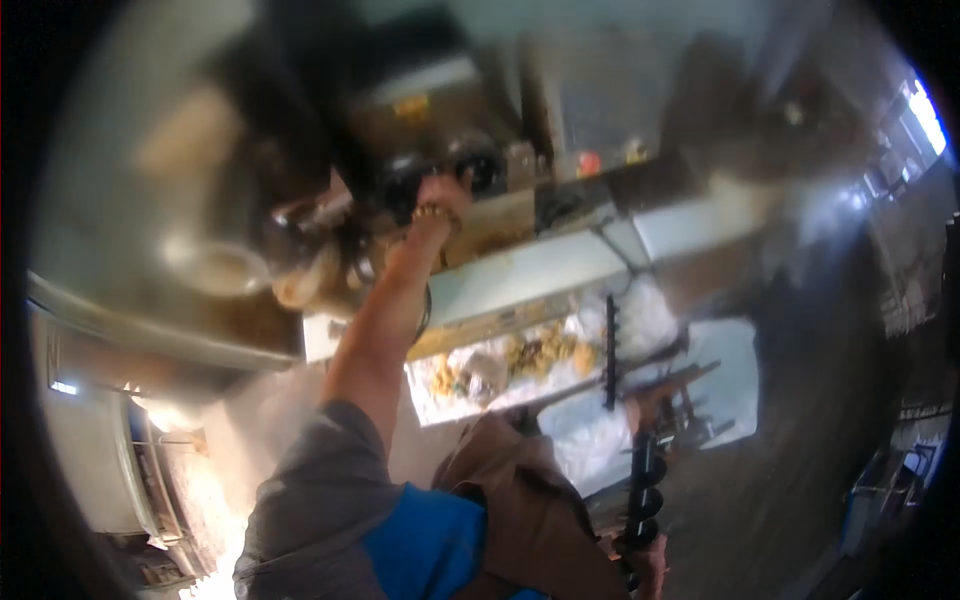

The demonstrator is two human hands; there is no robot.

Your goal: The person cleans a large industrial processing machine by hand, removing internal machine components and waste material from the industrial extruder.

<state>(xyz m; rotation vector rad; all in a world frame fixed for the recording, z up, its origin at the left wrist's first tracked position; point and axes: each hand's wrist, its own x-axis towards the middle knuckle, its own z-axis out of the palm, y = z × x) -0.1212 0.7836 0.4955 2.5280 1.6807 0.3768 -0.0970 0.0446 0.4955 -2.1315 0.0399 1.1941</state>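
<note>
My left arm stretches forward, with a bracelet at the wrist. At its end my left hand (447,192) is at the front of a dark machine (405,125), among dark rounded parts (480,168). Blur hides its fingers and whether they grip anything. Low on the right, my right hand (651,562) is closed around the lower end of a black auger-like rod (647,490) with spiral flights. The rod stands nearly upright in view, beside my brown apron (520,475).
A pale ledge (540,270) runs below the machine. Under it, a white-lined tray (432,408) holds yellowish pieces. A white sheet (735,365) with a dark frame-like object (690,400) lies to the right. Left is a blurred counter with a round pale dish (225,272).
</note>
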